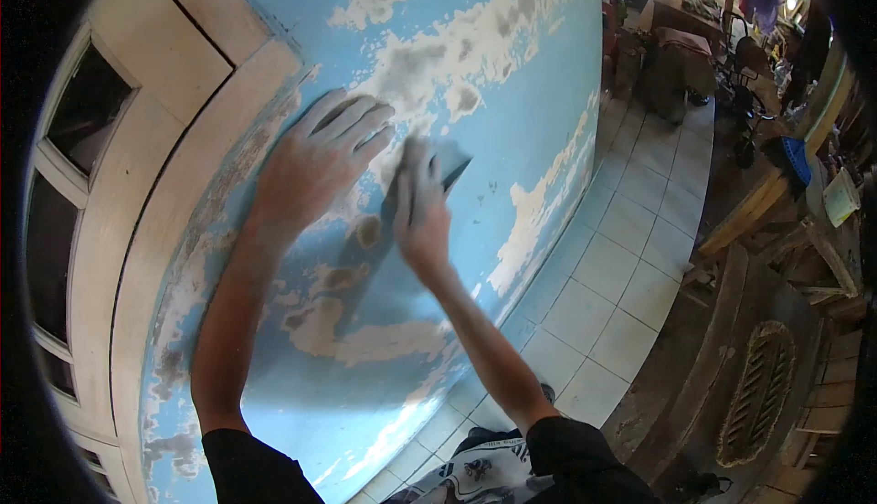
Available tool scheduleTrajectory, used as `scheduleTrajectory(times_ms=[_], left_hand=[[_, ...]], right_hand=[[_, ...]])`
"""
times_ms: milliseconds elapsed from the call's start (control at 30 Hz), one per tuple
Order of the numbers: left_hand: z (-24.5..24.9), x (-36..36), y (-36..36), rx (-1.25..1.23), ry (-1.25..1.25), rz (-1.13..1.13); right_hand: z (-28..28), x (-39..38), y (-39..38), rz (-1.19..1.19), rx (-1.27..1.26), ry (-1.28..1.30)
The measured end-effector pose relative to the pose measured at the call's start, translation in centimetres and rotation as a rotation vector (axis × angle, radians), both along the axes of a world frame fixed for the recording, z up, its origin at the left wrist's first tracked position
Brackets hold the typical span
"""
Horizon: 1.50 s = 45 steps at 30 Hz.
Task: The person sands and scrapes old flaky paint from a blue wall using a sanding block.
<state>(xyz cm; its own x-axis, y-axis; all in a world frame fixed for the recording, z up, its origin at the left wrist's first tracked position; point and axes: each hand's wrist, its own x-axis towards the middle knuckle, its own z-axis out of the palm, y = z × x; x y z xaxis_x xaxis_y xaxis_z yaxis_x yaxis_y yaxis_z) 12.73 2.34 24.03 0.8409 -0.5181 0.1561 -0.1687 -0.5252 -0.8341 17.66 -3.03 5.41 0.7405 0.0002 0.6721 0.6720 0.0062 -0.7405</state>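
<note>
A blue-painted wall fills the middle of the view, with pale and grey patches where the paint is gone. My left hand lies on the wall with its fingers stretched out, dusty grey-white at the tips, and holds nothing. Just to its right, my right hand is closed over a piece of sandpaper pressed to the wall. Only a dark corner of the sheet shows past the fingers. Motion blurs the right fingers a little, and the rest of the sheet is hidden beneath them.
A cream wooden door frame with dark panes borders the wall at left. Pale floor tiles run along the wall's foot. At right are a wooden bench, a woven mat and a blue broom head.
</note>
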Motion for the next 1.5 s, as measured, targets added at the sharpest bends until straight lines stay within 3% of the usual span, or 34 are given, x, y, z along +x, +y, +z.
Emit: scheduleTrajectory(times_ms=[67, 167, 267, 300, 400, 567, 667, 733, 867, 933, 1033, 1067, 1133, 1267, 1333, 1367, 1400, 1467, 1500], left_hand=[[0.0, -0.1, 0.0, -0.043, 0.038, 0.035], [0.0, -0.1, 0.0, -0.085, 0.091, 0.066], [0.1, -0.1, 0.0, -0.091, 0.093, 0.07], [0.0, 0.0, 0.0, -0.093, 0.09, 0.073], [-0.4, 0.2, 0.2, -0.027, 0.026, 0.027], [-0.1, 0.6, 0.2, -0.04, 0.054, 0.033], [-0.3, 0.1, 0.0, -0.052, 0.063, 0.037], [0.0, 1.0, -0.4, -0.059, 0.048, 0.014], [-0.1, 4.4, -1.0, -0.081, 0.045, -0.046], [0.2, 6.3, -1.5, -0.087, 0.069, -0.055], [0.2, 8.4, -1.5, -0.129, 0.07, -0.101], [0.0, 8.8, -1.0, -0.126, 0.061, -0.097], [-0.2, 9.5, -0.5, -0.117, 0.046, -0.102], [-0.8, 9.4, -0.3, -0.037, 0.015, -0.064], [-0.2, 9.9, -0.3, -0.036, -0.009, -0.07], [-0.2, 9.9, -0.2, -0.031, -0.006, -0.07], [-0.4, 9.7, -0.2, -0.03, 0.003, -0.067], [-0.5, 9.6, -0.4, -0.042, 0.017, -0.038], [-0.5, 9.6, -0.4, -0.055, 0.022, -0.017]], right_hand=[[-0.7, -0.9, 0.2, -0.034, -0.103, -0.02], [1.7, 3.2, -0.8, 0.162, 0.135, 0.196], [3.3, 6.6, -1.5, 0.146, 0.098, 0.35], [1.5, 6.5, 0.2, -0.063, 0.051, 0.141], [0.1, 1.8, -0.3, 0.043, -0.027, 0.046], [1.2, 5.6, -0.4, 0.083, 0.08, 0.179], [2.2, 5.0, -1.5, 0.233, 0.079, 0.32], [0.3, 1.9, 0.0, -0.037, -0.004, 0.064], [-0.5, 0.2, -0.3, 0.028, -0.129, 0.025], [1.6, 4.3, -1.7, 0.225, 0.156, 0.354], [1.9, 7.4, -1.0, 0.177, 0.216, 0.413], [1.3, 6.8, -0.9, 0.176, 0.211, 0.411], [-0.3, 4.1, -0.4, -0.056, 0.064, 0.038], [-1.5, 1.1, -1.0, 0.043, -0.073, 0.045], [-1.3, 3.4, -1.5, 0.241, 0.13, 0.268], [-0.8, 5.6, -1.4, 0.103, 0.176, 0.133], [-0.3, 7.0, -1.7, 0.118, 0.171, 0.14], [0.7, 9.0, -2.4, 0.183, 0.275, 0.42], [0.3, 8.6, -2.0, 0.187, 0.268, 0.417]])
